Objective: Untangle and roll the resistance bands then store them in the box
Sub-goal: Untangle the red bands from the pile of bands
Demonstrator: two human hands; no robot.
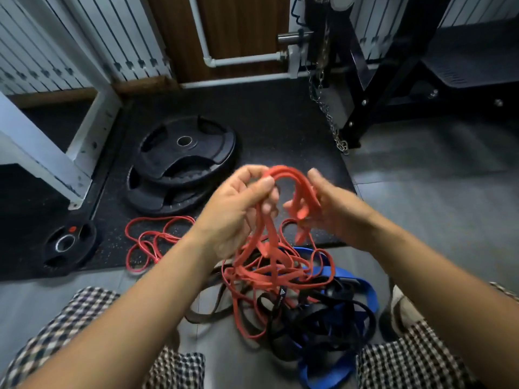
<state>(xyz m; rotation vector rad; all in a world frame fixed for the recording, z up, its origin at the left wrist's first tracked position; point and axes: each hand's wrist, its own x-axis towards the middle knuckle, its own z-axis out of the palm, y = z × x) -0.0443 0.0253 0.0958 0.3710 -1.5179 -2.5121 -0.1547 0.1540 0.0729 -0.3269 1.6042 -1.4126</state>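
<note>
Fingers [262, 184] gripping red band [283, 172], hanging vertically

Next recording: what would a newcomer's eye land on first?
Mid-frame, the left hand and right hand hold up a looped red band. Below them a tangle of red, black and blue bands lies on the floor between the knees. Stacked black weight plates sit behind, left.

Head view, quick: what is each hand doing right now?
Left hand: grips loops of the red resistance band.
Right hand: motion-blurred, but thumb and fingers pinch the same band.
</note>
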